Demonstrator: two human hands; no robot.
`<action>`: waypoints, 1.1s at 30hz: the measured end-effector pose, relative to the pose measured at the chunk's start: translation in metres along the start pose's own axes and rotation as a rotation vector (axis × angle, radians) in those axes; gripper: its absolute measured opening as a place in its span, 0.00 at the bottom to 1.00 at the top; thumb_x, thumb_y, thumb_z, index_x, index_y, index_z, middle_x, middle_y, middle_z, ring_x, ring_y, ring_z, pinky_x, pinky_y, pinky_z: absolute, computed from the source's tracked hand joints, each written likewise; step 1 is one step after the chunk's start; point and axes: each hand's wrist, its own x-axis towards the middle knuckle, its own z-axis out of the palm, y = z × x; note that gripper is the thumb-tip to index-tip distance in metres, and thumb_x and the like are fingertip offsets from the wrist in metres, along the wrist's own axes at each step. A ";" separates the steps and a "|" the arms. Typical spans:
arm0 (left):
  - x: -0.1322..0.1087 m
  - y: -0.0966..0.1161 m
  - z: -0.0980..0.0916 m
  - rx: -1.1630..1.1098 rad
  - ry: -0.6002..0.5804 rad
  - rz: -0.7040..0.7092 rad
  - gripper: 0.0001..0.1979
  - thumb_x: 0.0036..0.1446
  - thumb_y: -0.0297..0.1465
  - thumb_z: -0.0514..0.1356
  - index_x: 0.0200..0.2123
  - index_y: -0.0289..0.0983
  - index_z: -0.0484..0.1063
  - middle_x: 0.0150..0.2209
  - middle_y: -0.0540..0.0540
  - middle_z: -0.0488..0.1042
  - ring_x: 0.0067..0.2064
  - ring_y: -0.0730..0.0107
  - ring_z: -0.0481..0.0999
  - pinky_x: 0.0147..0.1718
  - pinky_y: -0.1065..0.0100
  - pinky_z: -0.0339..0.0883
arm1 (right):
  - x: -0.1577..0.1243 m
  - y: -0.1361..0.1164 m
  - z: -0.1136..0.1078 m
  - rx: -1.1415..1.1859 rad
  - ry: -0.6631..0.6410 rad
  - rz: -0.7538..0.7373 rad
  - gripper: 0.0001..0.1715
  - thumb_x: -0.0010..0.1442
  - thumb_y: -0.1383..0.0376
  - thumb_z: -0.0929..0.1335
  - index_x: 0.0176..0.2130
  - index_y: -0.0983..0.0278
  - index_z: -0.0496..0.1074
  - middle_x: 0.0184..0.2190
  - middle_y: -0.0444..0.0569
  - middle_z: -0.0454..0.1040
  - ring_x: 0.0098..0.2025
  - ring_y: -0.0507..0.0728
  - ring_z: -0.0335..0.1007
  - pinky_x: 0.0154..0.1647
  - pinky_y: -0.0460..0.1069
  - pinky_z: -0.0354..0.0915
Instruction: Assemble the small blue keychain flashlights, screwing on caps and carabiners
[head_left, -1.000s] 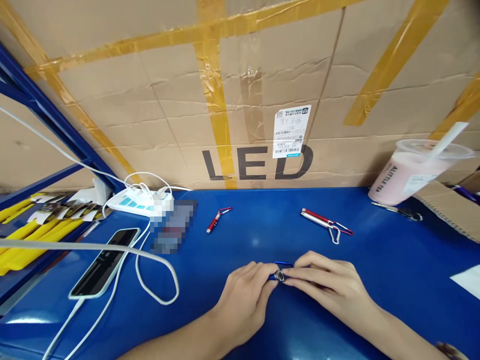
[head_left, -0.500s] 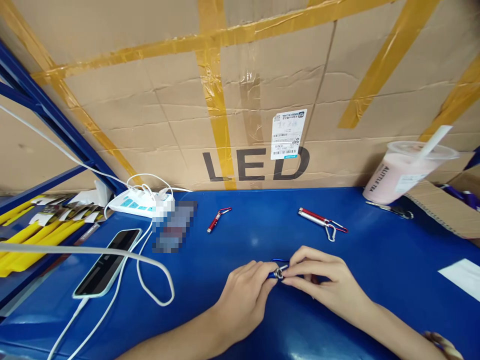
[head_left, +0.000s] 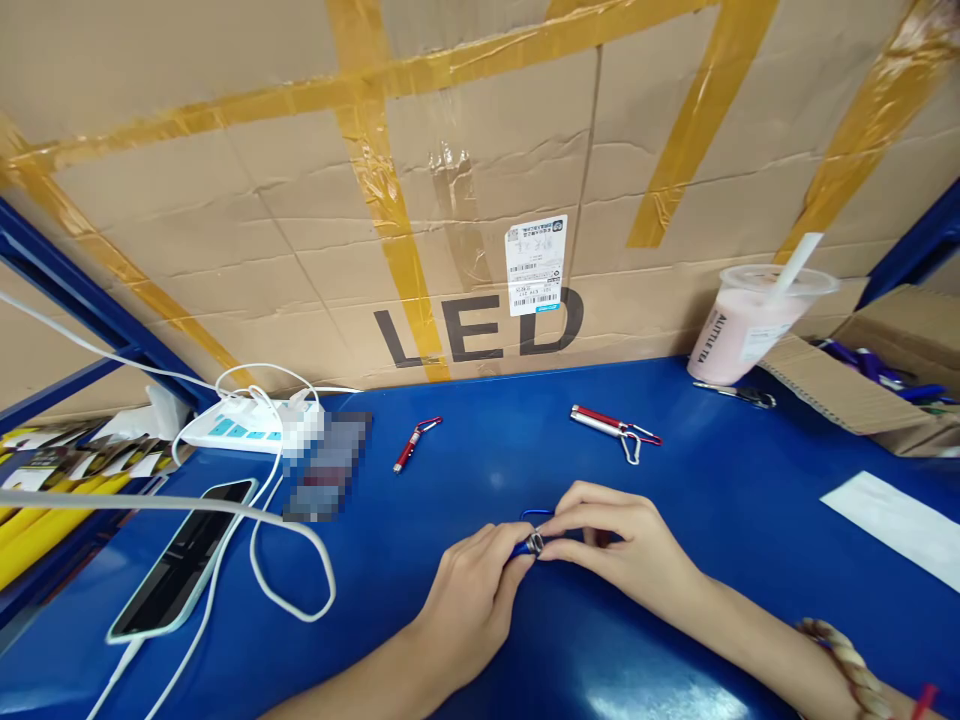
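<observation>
My left hand [head_left: 474,592] is closed around a small blue keychain flashlight [head_left: 525,547], with its silver ring-like end showing past the thumb and forefinger. At that end, my right hand [head_left: 626,528] pinches with thumb and fingertips; any small part between them is hidden. A blue carabiner clip [head_left: 535,513] shows just beyond the fingers. Farther back on the blue table lie a red keychain flashlight [head_left: 407,450] with a carabiner at left, and a red flashlight [head_left: 592,412] beside a silver flashlight [head_left: 597,425] at right, both with clips.
A phone [head_left: 184,560] on a white cable [head_left: 328,560] and a power strip [head_left: 251,425] occupy the left. A cup of pink drink [head_left: 739,330], keys [head_left: 739,394], a carton of blue items [head_left: 847,400] and white paper [head_left: 892,525] stand right. A large cardboard box [head_left: 480,200] walls the back.
The view has turned to the right, so everything sits farther left. Both hands stay together at the blue flashlight, whose ring-like end now shows more plainly.
</observation>
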 end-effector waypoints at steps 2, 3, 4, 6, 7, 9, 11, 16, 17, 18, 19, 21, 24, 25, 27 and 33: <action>0.001 0.000 0.000 -0.018 -0.032 -0.019 0.08 0.65 0.27 0.47 0.42 0.39 0.63 0.32 0.49 0.73 0.31 0.69 0.72 0.31 0.71 0.64 | 0.000 0.001 -0.001 0.009 -0.008 0.014 0.13 0.57 0.57 0.70 0.32 0.64 0.78 0.27 0.46 0.71 0.21 0.44 0.62 0.21 0.39 0.60; 0.001 0.000 0.000 -0.033 -0.050 -0.027 0.07 0.65 0.27 0.47 0.41 0.39 0.63 0.33 0.49 0.73 0.31 0.69 0.73 0.31 0.71 0.64 | 0.000 0.001 -0.001 0.019 -0.013 0.026 0.12 0.57 0.57 0.70 0.31 0.64 0.78 0.27 0.46 0.71 0.22 0.44 0.62 0.21 0.39 0.59; 0.001 0.001 0.000 -0.054 -0.066 -0.034 0.07 0.64 0.26 0.47 0.40 0.39 0.63 0.33 0.49 0.73 0.32 0.70 0.73 0.31 0.71 0.65 | 0.000 0.001 -0.001 0.029 -0.020 0.038 0.11 0.57 0.58 0.70 0.30 0.63 0.78 0.27 0.45 0.71 0.22 0.45 0.63 0.21 0.39 0.59; 0.002 0.001 0.000 -0.099 -0.086 -0.047 0.05 0.64 0.26 0.47 0.38 0.39 0.61 0.34 0.49 0.74 0.33 0.70 0.74 0.32 0.71 0.65 | 0.000 0.002 -0.002 0.052 -0.033 0.049 0.10 0.57 0.59 0.71 0.29 0.63 0.78 0.27 0.44 0.71 0.24 0.45 0.64 0.22 0.39 0.59; 0.002 0.001 -0.001 -0.118 -0.091 -0.056 0.05 0.64 0.25 0.47 0.37 0.39 0.60 0.34 0.49 0.74 0.33 0.69 0.74 0.32 0.72 0.65 | -0.001 0.002 -0.003 0.059 -0.038 0.045 0.09 0.57 0.60 0.71 0.29 0.63 0.78 0.27 0.44 0.71 0.25 0.45 0.65 0.22 0.39 0.59; 0.002 0.001 -0.001 -0.137 -0.100 -0.066 0.04 0.63 0.25 0.47 0.36 0.39 0.58 0.33 0.49 0.75 0.32 0.69 0.75 0.31 0.72 0.65 | -0.001 0.003 -0.003 0.055 -0.044 0.024 0.09 0.57 0.61 0.70 0.29 0.63 0.78 0.28 0.44 0.72 0.26 0.45 0.66 0.24 0.39 0.61; 0.001 0.001 0.000 -0.150 -0.113 -0.060 0.04 0.64 0.26 0.47 0.35 0.39 0.57 0.33 0.49 0.74 0.31 0.69 0.75 0.30 0.72 0.66 | -0.002 0.003 -0.003 0.025 -0.048 -0.006 0.09 0.59 0.62 0.70 0.29 0.63 0.78 0.28 0.43 0.72 0.27 0.45 0.67 0.27 0.39 0.62; 0.000 -0.003 0.001 -0.160 -0.139 -0.037 0.05 0.64 0.26 0.47 0.34 0.39 0.57 0.33 0.48 0.74 0.35 0.67 0.77 0.32 0.71 0.67 | -0.002 0.004 -0.005 -0.065 -0.065 -0.073 0.09 0.59 0.65 0.69 0.28 0.62 0.77 0.29 0.40 0.72 0.27 0.43 0.68 0.28 0.38 0.61; 0.000 -0.004 0.001 -0.151 -0.139 -0.031 0.04 0.64 0.26 0.47 0.35 0.39 0.58 0.33 0.48 0.74 0.36 0.66 0.77 0.32 0.71 0.67 | -0.002 0.004 -0.005 -0.085 -0.069 -0.091 0.09 0.60 0.65 0.69 0.28 0.62 0.76 0.29 0.39 0.72 0.28 0.43 0.68 0.28 0.38 0.61; 0.000 -0.005 0.002 -0.139 -0.134 -0.023 0.04 0.64 0.26 0.47 0.35 0.39 0.58 0.33 0.47 0.74 0.35 0.66 0.77 0.32 0.71 0.67 | -0.001 0.004 -0.005 -0.108 -0.071 -0.111 0.10 0.60 0.65 0.69 0.28 0.61 0.76 0.29 0.39 0.72 0.28 0.42 0.68 0.28 0.39 0.60; 0.000 -0.006 0.002 -0.128 -0.126 -0.013 0.05 0.64 0.26 0.47 0.35 0.39 0.58 0.32 0.47 0.74 0.34 0.67 0.77 0.32 0.71 0.67 | -0.001 0.004 -0.006 -0.135 -0.074 -0.131 0.11 0.61 0.65 0.68 0.27 0.61 0.76 0.30 0.38 0.72 0.28 0.42 0.68 0.27 0.39 0.59; 0.000 -0.006 0.003 -0.111 -0.110 0.012 0.06 0.64 0.26 0.47 0.34 0.38 0.59 0.31 0.47 0.73 0.32 0.68 0.76 0.31 0.71 0.67 | -0.001 0.002 -0.006 -0.192 -0.076 -0.173 0.14 0.63 0.64 0.67 0.27 0.60 0.76 0.29 0.37 0.72 0.28 0.42 0.68 0.27 0.41 0.57; 0.000 -0.007 0.004 -0.098 -0.100 0.048 0.08 0.65 0.26 0.46 0.32 0.38 0.59 0.28 0.48 0.71 0.29 0.69 0.74 0.30 0.72 0.67 | 0.001 -0.003 -0.006 -0.277 -0.083 -0.223 0.18 0.66 0.62 0.64 0.26 0.60 0.75 0.28 0.38 0.72 0.28 0.42 0.68 0.25 0.43 0.55; 0.000 -0.007 0.004 -0.094 -0.098 0.060 0.08 0.65 0.26 0.46 0.32 0.37 0.59 0.27 0.48 0.71 0.28 0.70 0.73 0.29 0.72 0.66 | 0.001 -0.004 -0.006 -0.301 -0.086 -0.237 0.19 0.66 0.61 0.63 0.26 0.60 0.75 0.28 0.38 0.72 0.27 0.42 0.68 0.25 0.43 0.54; 0.001 -0.007 0.004 -0.084 -0.092 0.078 0.09 0.65 0.26 0.46 0.32 0.37 0.60 0.26 0.48 0.70 0.26 0.71 0.71 0.28 0.72 0.65 | 0.003 -0.007 -0.007 -0.340 -0.089 -0.259 0.21 0.67 0.62 0.62 0.26 0.60 0.75 0.28 0.38 0.72 0.27 0.42 0.67 0.24 0.44 0.52; 0.001 -0.008 0.003 -0.092 -0.104 0.092 0.09 0.65 0.26 0.46 0.34 0.36 0.63 0.28 0.47 0.72 0.28 0.70 0.71 0.29 0.72 0.65 | 0.002 -0.005 -0.005 -0.286 -0.094 -0.214 0.20 0.66 0.61 0.63 0.26 0.60 0.75 0.29 0.38 0.72 0.27 0.42 0.67 0.25 0.43 0.54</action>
